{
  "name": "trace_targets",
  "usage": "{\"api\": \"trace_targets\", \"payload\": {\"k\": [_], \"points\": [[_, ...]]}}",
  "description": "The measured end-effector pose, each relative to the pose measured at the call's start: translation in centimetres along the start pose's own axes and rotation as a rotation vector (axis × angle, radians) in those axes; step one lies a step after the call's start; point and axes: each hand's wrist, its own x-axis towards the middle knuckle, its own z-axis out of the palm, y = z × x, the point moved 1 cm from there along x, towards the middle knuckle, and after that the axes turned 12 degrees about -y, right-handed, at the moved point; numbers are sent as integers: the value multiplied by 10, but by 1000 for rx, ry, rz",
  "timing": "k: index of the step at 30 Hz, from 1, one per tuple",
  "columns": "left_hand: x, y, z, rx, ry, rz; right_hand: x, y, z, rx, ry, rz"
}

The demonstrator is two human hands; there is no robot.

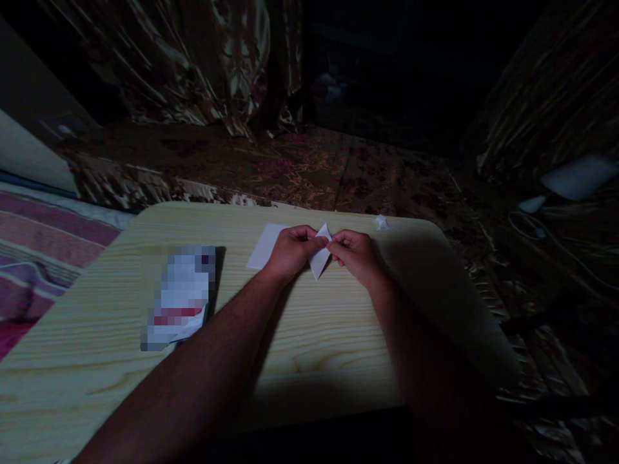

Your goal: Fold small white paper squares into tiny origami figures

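Left hand: the person's left hand was closed in a pinch on the paper, its thumb lying across the near face and its other fingers curled, partly hidden.
Right hand: the right hand was also nearly closed, thumb and curled fingers gripping the paper's right edge, close to the left thumb.
Folded paper: the folded white paper was between the two hands over the tabletop, one pointed corner up and another down.
Flat paper: a white sheet or stack lay just beyond the left hand, partly behind it.
Small white piece: a star-like white object sat near the table's far edge, right of the hands.
Blurred item: a pixelated packet lay left of the left forearm.
Table: the pale wood-grain tabletop carried them all.
Right side: a lamp stood in dimness.
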Motion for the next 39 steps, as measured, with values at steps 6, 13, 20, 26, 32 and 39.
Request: {"api": "trace_targets", "payload": {"k": [6, 13, 20, 26, 32, 39], "points": [[0, 2, 0, -66, -9, 17, 0, 0, -2, -24, 2, -28], [0, 1, 0, -62, 20, 13, 1, 2, -1, -20, 6, -16], [-1, 2, 1, -37, 38, 42, 0, -1, 0, -38, 17, -12], [0, 2, 1, -87, 54, 20, 0, 0, -1, -76, 1, -59], [0, -1, -1, -129, 30, 9, 0, 1, 1, -103, -30, -90], [0, 1, -2, -170, 28, 14, 1, 4, 3, -138, -15, -92]]}}
